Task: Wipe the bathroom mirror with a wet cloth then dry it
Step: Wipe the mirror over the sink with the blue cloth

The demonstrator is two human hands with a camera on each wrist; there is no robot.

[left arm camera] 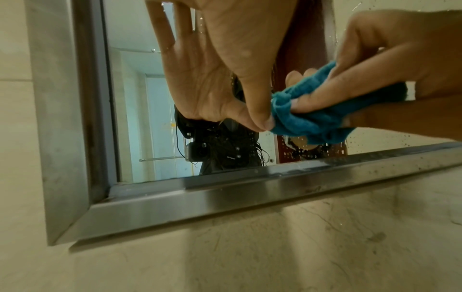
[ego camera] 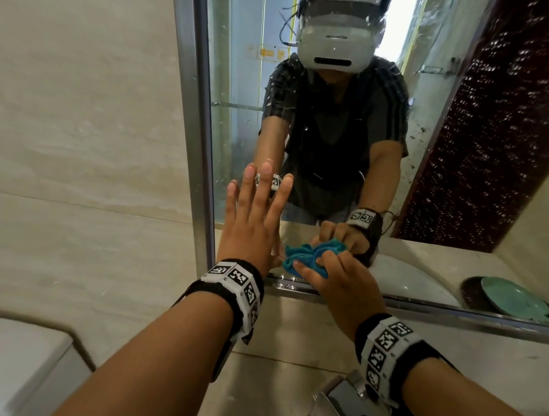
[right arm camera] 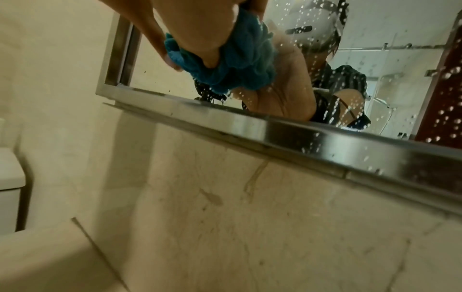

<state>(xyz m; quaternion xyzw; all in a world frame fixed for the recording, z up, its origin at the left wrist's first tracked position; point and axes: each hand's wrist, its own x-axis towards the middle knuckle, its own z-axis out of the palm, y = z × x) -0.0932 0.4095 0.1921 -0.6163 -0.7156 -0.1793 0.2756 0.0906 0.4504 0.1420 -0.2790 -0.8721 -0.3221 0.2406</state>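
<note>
The bathroom mirror (ego camera: 245, 72) has a steel frame (ego camera: 196, 101) and is speckled with water drops. My left hand (ego camera: 251, 225) lies flat on the glass near the lower left corner, fingers straight and spread. In the left wrist view its thumb (left arm camera: 252, 94) reaches down to the edge of the cloth. My right hand (ego camera: 340, 280) grips a bunched blue cloth (ego camera: 305, 253) and presses it on the glass just above the bottom frame. The cloth (left arm camera: 312, 118) sits under the right hand's fingers (left arm camera: 350, 79). From the right wrist, the cloth (right arm camera: 240, 65) bulges out below the right hand (right arm camera: 200, 29).
A chrome tap (ego camera: 341, 409) stands below my right wrist. A white cistern (ego camera: 3, 366) is at the lower left. A green dish (ego camera: 514, 298) shows as a reflection at the mirror's lower right. Beige marble tile (right arm camera: 250, 217) surrounds the mirror, with a wet streak under the bottom frame (right arm camera: 300, 130).
</note>
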